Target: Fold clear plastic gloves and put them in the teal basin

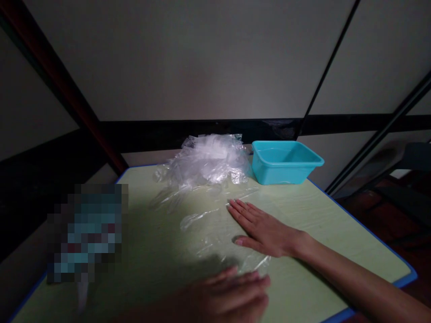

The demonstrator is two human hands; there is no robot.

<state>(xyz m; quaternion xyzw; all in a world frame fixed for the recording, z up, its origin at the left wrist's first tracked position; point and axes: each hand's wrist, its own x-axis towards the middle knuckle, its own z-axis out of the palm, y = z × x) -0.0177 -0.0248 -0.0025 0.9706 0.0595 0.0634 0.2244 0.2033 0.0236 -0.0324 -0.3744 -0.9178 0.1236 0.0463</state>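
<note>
**Smoothing a clear sheet flat on the worktop**

R hand (266,231) lay palm down on a clear plastic sheet (208,224), mid-worktop (336,233). Its fingers (240,208) were straight and close together, gripping nothing, just pressing the film. L hand (232,294) sat at the near edge of the sheet, low in view. Its fingers looked stretched out, but w/ the blur I couldn't tell if they pinched the film or only rested on it.

The sheet was wrinkled, w/ creases between the two hands and toward the far side. Behind it a pile (205,161) of crumpled clear plastic sat at the back edge, w/ the sheet's far end close to it or touching; couldn't tell which. A teal tub (284,162) stood just right of the pile, apart from both hands. A pixelated patch covered the left of the worktop.

Judged step: flattening one sheet, approx. midway, since creases were left. A next move would call for light, even pressure outward from the palm w/ the near edge pinned, as thin film bunches and slides easily.
</note>
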